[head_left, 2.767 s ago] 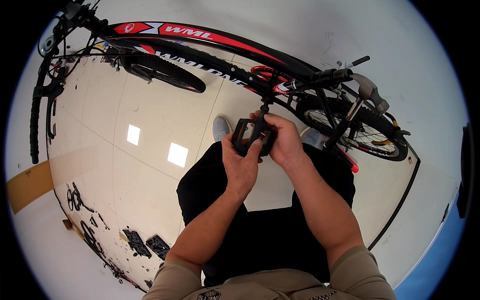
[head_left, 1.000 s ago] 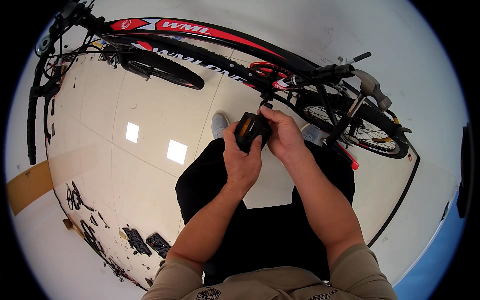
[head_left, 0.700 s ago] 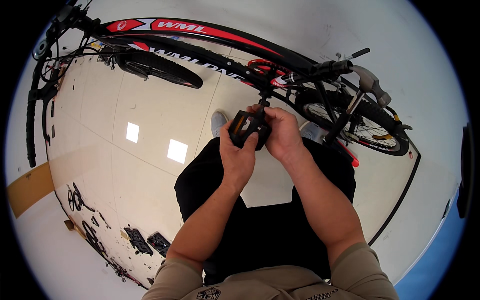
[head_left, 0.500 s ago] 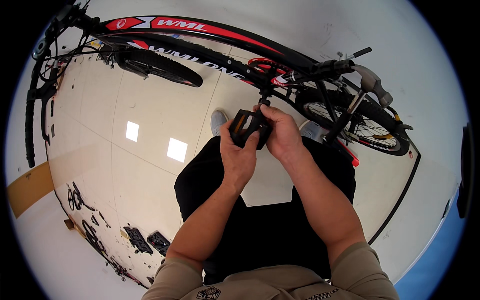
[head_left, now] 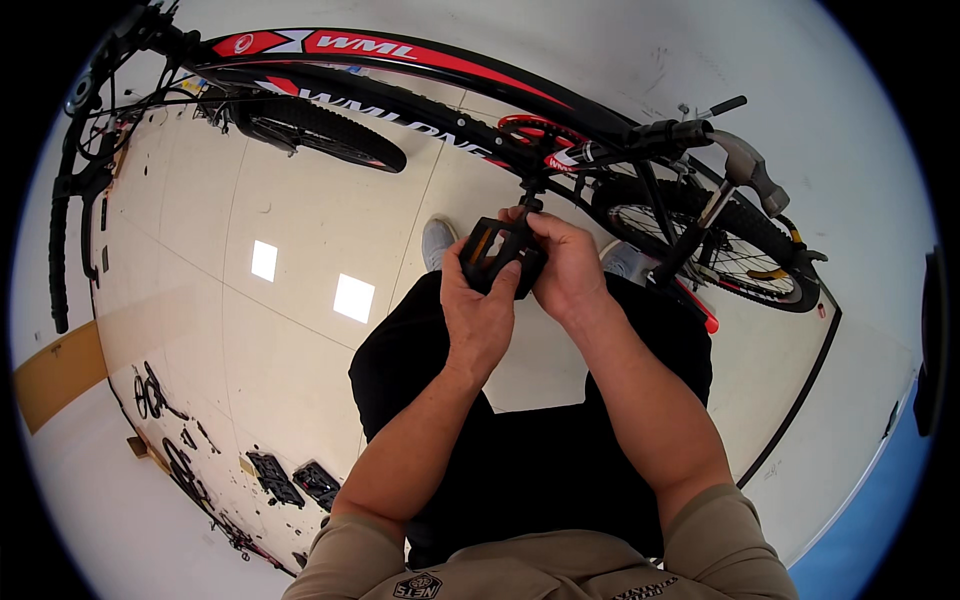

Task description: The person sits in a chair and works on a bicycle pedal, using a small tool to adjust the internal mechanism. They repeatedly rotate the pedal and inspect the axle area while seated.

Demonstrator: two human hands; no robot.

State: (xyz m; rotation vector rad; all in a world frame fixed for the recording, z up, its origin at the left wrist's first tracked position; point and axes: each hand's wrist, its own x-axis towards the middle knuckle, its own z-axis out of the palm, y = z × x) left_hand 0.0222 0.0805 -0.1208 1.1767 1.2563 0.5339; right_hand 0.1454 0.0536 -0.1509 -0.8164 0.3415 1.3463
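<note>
My left hand (head_left: 478,322) is closed around the left side of a black plastic pedal (head_left: 490,240) with an orange reflector, thumb pressed on its body. My right hand (head_left: 568,275) grips the pedal's far and right part, fingertips at the short shaft beside the crank (head_left: 532,188) of a black and red bicycle (head_left: 450,65). The bicycle spans the upper view, red chainring (head_left: 520,125) just beyond my hands. A hammer (head_left: 752,172) rests at the seatpost to the right. My fingertips partly hide where the pedal meets the crank.
Black-trousered knees and grey shoes (head_left: 438,242) are beneath my arms. The front wheel (head_left: 340,135) is upper left, the rear wheel (head_left: 740,260) right. Two black trays (head_left: 275,478) and scattered bicycle parts (head_left: 150,395) lie lower left on the tiled floor (head_left: 280,350). A brown board (head_left: 55,375) sits far left.
Both hands have shifted slightly up with the pedal. The pedal was turned to a narrower view about a second ago and now shows its open cage again.
</note>
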